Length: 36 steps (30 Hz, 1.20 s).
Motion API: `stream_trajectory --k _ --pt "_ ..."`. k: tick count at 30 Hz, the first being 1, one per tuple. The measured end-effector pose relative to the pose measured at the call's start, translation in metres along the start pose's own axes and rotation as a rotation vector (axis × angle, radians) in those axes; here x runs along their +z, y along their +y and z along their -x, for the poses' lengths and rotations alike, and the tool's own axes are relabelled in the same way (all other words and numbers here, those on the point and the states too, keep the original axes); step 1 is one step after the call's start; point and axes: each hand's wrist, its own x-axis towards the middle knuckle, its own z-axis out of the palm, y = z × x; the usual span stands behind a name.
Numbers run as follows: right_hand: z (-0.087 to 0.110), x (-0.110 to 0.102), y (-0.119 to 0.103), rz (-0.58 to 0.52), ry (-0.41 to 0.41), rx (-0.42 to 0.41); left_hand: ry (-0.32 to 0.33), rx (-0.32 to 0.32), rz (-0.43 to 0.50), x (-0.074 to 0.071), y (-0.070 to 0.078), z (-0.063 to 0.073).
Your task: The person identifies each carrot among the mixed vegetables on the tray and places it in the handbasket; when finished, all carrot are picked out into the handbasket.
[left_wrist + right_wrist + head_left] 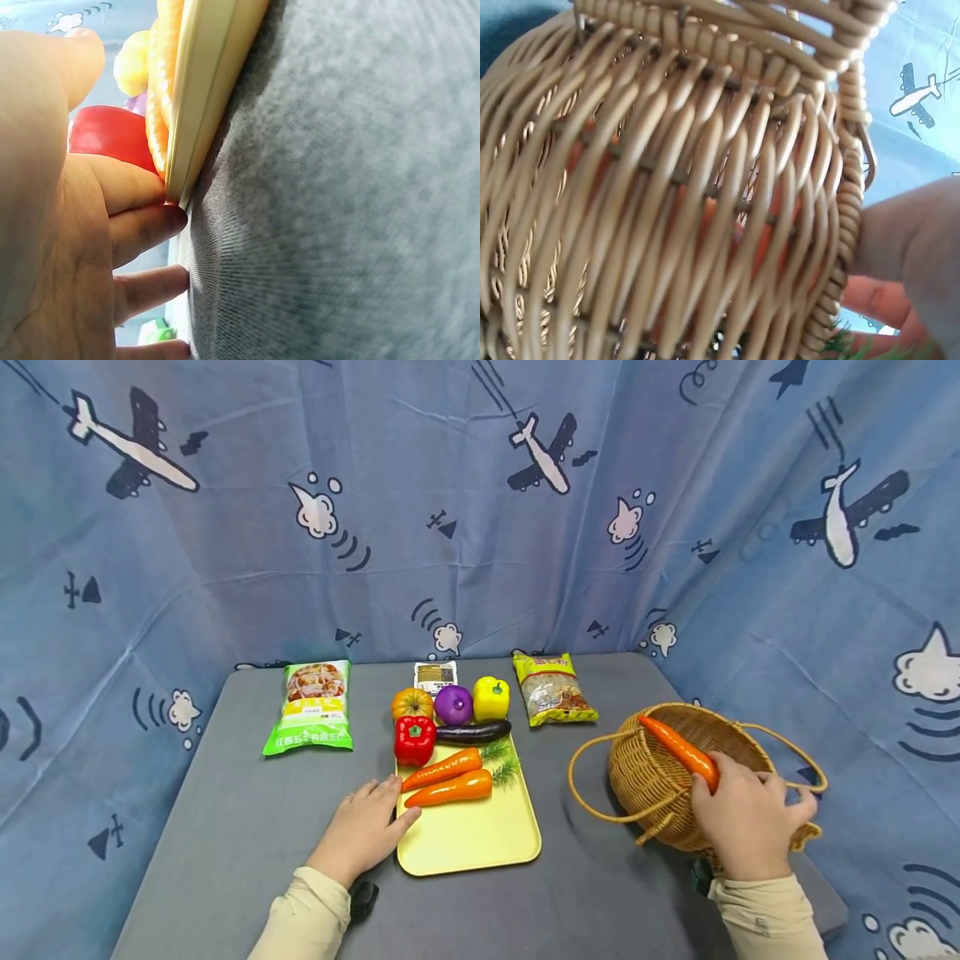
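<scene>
My right hand [750, 818] grips an orange carrot [678, 750] at the mouth of a tipped wicker basket [637, 781], its pointed end at the far rim. Through the basket's weave [675, 150], orange patches show in the right wrist view; green fronds [855, 346] hang by my fingers. Along the left edge of a yellow tray [476, 843], my left hand [360, 831] lies with its fingers extended, fingertips at the tray's side [206, 97]. Beside it on the tray are two carrots [442, 770] with green tops and a red bell pepper [415, 741].
The tray's back end also bears an eggplant [474, 732], a small pumpkin [412, 703], a purple onion [453, 704] and a yellow pepper [491, 699]. Behind is a small packet [435, 675]. A green-white food bag [311, 706] lies left, a yellow bag [553, 689] right.
</scene>
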Motion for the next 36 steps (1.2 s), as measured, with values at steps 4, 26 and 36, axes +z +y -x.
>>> stream_trajectory --k 4,26,36 --pt "0.001 0.0 -0.002 0.009 0.017 -0.006 0.011 0.008 -0.004 -0.002 0.001 0.0" --pt "0.013 0.007 -0.014 -0.042 0.17 -0.11 -0.012 -0.004 -0.026 0.0 0.001 0.0" --pt "0.029 0.017 -0.069 -0.24 0.408 -0.368 -0.03 0.007 -0.048 0.001 -0.001 -0.001"
